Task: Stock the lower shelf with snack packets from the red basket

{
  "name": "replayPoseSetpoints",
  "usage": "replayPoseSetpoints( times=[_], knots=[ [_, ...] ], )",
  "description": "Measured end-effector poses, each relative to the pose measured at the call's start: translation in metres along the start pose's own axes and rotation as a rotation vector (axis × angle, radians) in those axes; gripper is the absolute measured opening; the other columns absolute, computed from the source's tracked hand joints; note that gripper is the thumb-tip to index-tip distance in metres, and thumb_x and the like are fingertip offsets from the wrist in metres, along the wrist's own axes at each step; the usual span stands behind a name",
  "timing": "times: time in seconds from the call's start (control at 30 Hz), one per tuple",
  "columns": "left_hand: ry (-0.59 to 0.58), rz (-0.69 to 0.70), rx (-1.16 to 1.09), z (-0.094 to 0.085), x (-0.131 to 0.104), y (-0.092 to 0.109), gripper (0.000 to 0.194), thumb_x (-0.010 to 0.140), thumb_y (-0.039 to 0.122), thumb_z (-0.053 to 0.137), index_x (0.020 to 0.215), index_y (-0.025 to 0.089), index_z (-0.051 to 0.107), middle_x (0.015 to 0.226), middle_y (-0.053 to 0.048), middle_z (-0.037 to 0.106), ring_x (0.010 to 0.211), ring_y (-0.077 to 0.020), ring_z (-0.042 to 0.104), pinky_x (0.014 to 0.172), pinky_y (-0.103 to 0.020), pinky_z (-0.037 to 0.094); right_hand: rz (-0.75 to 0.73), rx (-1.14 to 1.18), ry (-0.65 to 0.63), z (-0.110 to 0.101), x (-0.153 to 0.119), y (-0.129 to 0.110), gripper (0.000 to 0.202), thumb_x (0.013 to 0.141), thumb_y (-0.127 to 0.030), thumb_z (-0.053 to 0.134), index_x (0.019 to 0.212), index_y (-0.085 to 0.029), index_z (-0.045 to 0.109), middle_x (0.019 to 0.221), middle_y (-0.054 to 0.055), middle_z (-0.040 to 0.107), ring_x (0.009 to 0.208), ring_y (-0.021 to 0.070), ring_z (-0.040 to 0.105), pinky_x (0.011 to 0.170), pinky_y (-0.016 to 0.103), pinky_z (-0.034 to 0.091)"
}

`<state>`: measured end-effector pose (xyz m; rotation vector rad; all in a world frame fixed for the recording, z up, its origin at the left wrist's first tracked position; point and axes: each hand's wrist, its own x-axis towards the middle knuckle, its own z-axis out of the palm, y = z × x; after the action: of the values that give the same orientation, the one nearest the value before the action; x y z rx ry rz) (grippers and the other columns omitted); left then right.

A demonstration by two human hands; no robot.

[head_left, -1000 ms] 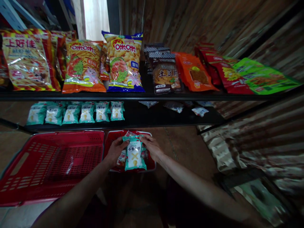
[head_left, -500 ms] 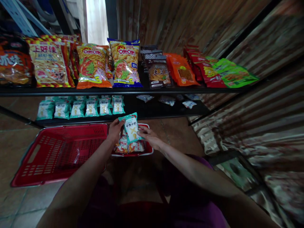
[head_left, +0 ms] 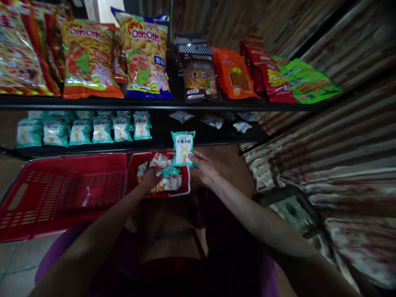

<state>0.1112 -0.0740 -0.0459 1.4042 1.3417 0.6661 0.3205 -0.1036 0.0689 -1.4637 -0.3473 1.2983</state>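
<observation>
My right hand [head_left: 204, 168] holds a teal-and-white snack bag [head_left: 184, 149] upright by its lower right side, just in front of the lower shelf. Down in the small red basket [head_left: 189, 181], my left hand [head_left: 150, 180] is closed at the edge of another teal snack bag [head_left: 170, 171], which is partly hidden. White-and-orange snack packets [head_left: 161, 159] lie around and under that bag. On the lower shelf to the left, similar teal bags [head_left: 102, 128] stand in rows.
A larger red basket [head_left: 58, 171] sits left of the small one. Large snack bags [head_left: 145, 55] line the upper shelf [head_left: 173, 104]. Several small clear-wrapped packets [head_left: 213, 120] lie on the lower shelf's right part. Corrugated sheeting [head_left: 355, 165] stands at the right.
My hands have moved apart: the right has lifted one teal bag toward the shelf and turned it upright, while the left has lowered into the small basket. The view has shifted right and closer.
</observation>
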Motion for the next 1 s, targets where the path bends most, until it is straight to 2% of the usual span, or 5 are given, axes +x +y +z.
replayPoseSetpoints(
  times=[0.17,0.4,0.57,0.77,1.0],
  knots=[
    [-0.244,0.121,0.630,0.055,0.009,-0.035,0.073,0.066,0.025,0.069,0.136,0.016,0.048,0.154,-0.017,0.024,0.143,-0.0386,0.013,0.112,-0.052,0.021,-0.006,0.057,0.029,0.000,0.024,-0.007,0.022,0.066,-0.016,0.074,0.085,-0.022,0.064,0.078,-0.002,0.071,0.069,0.0130,0.065,0.060,0.024,0.050],
    [-0.443,0.126,1.058,0.102,0.040,-0.047,0.082,0.072,0.033,0.066,0.146,0.023,0.033,0.156,-0.020,0.017,0.138,-0.0499,0.017,0.102,-0.070,0.017,-0.054,0.067,0.055,-0.001,0.038,-0.010,0.029,0.060,-0.019,0.078,0.085,-0.021,0.065,0.079,-0.002,0.070,0.069,0.0120,0.064,0.061,0.023,0.050],
    [-0.298,0.188,0.926,0.070,0.016,-0.056,0.055,0.085,0.025,0.047,0.140,0.022,0.044,0.149,-0.018,0.032,0.130,-0.0437,0.034,0.099,-0.058,0.032,-0.057,-0.053,0.030,-0.002,0.044,0.009,0.035,0.056,-0.025,0.080,0.088,-0.020,0.064,0.077,-0.002,0.069,0.066,0.0127,0.062,0.063,0.027,0.051],
    [0.025,0.209,0.781,0.018,0.018,-0.065,0.054,0.081,0.020,0.047,0.134,0.011,0.047,0.127,-0.019,0.052,0.117,-0.0322,0.048,0.101,-0.045,0.038,-0.115,-0.038,0.043,-0.010,0.041,0.003,0.034,0.057,-0.026,0.078,0.087,-0.019,0.064,0.079,-0.002,0.068,0.069,0.0121,0.062,0.068,0.027,0.051],
    [-0.206,0.297,0.704,0.049,-0.001,-0.079,0.030,0.077,0.015,0.054,0.104,0.016,0.065,0.104,-0.011,0.066,0.101,-0.0233,0.060,0.093,-0.036,0.048,-0.178,-0.084,0.000,-0.030,0.034,0.001,0.039,0.057,-0.033,0.078,0.091,-0.019,0.064,0.079,-0.002,0.067,0.069,0.0125,0.061,0.067,0.028,0.050]
  ],
)
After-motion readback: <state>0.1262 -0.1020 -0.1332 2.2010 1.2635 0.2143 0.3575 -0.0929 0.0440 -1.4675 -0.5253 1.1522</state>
